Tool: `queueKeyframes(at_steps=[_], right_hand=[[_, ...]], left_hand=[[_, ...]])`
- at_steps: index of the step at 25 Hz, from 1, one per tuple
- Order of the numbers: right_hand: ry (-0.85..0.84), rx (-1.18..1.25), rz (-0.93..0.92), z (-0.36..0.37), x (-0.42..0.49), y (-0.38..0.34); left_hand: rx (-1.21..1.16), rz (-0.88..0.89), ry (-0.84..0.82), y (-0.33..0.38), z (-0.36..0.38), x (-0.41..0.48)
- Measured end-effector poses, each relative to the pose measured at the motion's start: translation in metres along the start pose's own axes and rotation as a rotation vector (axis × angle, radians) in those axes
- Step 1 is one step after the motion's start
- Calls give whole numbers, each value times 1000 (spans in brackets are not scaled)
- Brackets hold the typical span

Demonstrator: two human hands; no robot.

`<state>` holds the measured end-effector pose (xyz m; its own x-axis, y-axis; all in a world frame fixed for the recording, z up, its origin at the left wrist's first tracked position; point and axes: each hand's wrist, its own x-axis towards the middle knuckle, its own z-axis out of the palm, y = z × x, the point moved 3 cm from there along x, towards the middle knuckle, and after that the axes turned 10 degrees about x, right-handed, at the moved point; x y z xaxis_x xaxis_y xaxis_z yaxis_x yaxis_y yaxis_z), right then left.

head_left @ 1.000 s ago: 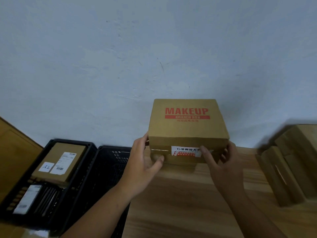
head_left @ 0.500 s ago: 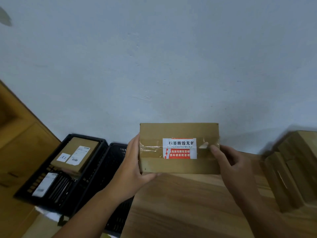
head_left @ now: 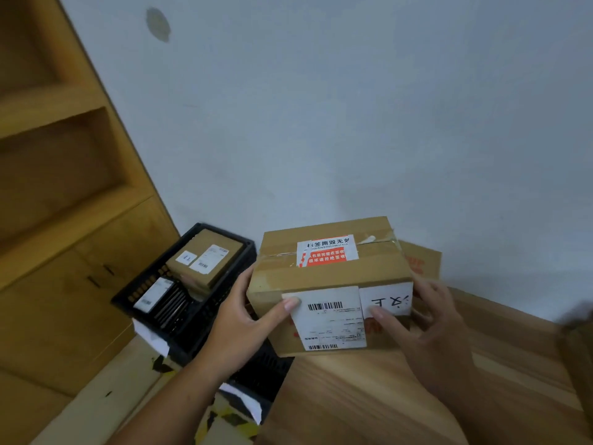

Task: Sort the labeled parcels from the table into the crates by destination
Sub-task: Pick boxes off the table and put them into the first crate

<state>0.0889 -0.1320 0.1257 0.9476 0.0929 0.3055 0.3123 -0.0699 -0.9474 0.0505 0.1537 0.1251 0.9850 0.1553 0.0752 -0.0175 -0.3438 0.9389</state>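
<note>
A pale grey-blue painted wall [head_left: 353, 107] fills most of the view, with a small round patch [head_left: 158, 24] high on its left. Against the left side stands a tall wooden shelving unit [head_left: 57, 187] with open shelves above and closed cupboard doors below. In the lower right is a light wooden table [head_left: 401, 396] with visible grain, its left edge near the middle of the view. A strip of pale floor [head_left: 96, 396] shows at the lower left.

Between the shelves and the table sits a black plastic crate [head_left: 141, 287] holding a flat labeled brown parcel [head_left: 205, 258] on top of others. A second black crate [head_left: 266, 364] stands right against the table's edge.

At the table's left end is the cardboard parcel [head_left: 327, 277], gripped from both sides. Whether its base touches the wood cannot be told. The left hand [head_left: 244, 319] clasps its left side, thumb lying across the front. The right hand [head_left: 430, 326] clasps its right side, thumb pressed on the front face. Behind it, another cardboard box [head_left: 423, 261] lies by the wall.

The front carries a white barcode shipping label [head_left: 330, 316] and, beside it, a white handwritten label [head_left: 388, 300]. A red and white seal sticker [head_left: 327, 250] crosses the taped top.
</note>
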Motion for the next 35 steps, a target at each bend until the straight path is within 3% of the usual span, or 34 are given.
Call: queueKeyframes(at_steps=[5,8,13,21,35], right_hand=[[26,5,139,58,-29,-4],[-53,55,242,102,-50,-8],[-206,32,375,173,-91,-11],[-356,-9,421,261,-135,-19],[-463,12,537,420,-72,24]], left_hand=[[60,-72,119,-35,-63,-66],[99,-162,178,-59,-100,-115],[-32,-278,261,-82,-156,-179],[-22,-391,501,-113,-223,-242],[91,-568,604,-185,-330,-180]])
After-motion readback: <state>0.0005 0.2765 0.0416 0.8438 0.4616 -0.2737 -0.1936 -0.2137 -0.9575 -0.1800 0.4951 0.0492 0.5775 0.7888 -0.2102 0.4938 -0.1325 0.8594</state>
